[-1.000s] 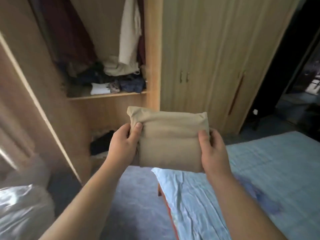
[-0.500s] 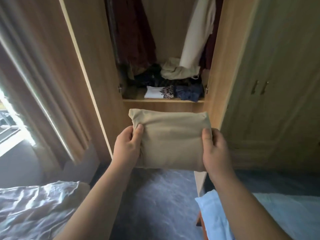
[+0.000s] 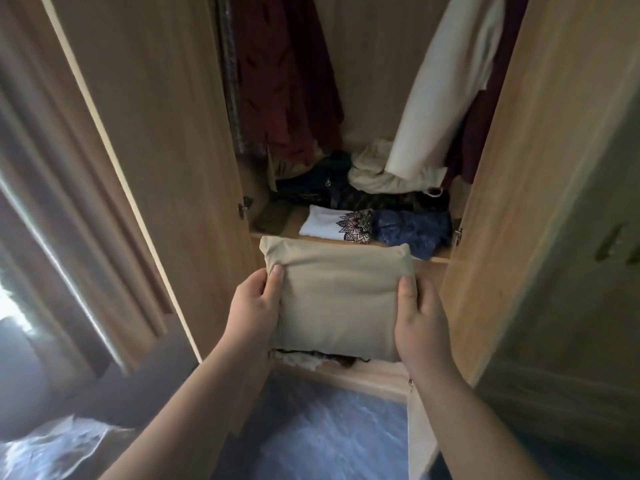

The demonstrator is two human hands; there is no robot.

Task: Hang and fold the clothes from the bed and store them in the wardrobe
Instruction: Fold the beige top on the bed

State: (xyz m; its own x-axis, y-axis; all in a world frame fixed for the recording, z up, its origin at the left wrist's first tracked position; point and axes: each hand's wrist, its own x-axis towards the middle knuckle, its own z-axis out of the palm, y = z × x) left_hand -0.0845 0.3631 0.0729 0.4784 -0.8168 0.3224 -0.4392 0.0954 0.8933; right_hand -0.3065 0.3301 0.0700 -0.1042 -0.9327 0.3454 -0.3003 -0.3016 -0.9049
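A folded beige garment (image 3: pixel 337 296) is held flat between both hands, just in front of the open wardrobe (image 3: pixel 166 140). My left hand (image 3: pixel 254 306) grips its left edge, thumb on top. My right hand (image 3: pixel 420 322) grips its right edge the same way. The garment's far edge sits level with the front of the wardrobe shelf (image 3: pixel 440 259). On that shelf lie a folded white printed shirt (image 3: pixel 332 225), a blue garment (image 3: pixel 412 230) and dark clothes (image 3: pixel 318 188) behind them. Dark red clothes (image 3: pixel 287 84) and a cream garment (image 3: pixel 446 88) hang above.
The open left wardrobe door (image 3: pixel 114 161) stands at my left, a closed door panel (image 3: pixel 561 237) at my right. A lower compartment with crumpled cloth (image 3: pixel 311 358) shows under the garment. Curtains (image 3: pixel 41 216) hang far left. Grey-blue carpet (image 3: pixel 322 434) lies below.
I have stepped closer to the wardrobe and faced its open compartment. The beige garment, held the same way, now reaches the shelf's front edge. The bed has left the view.
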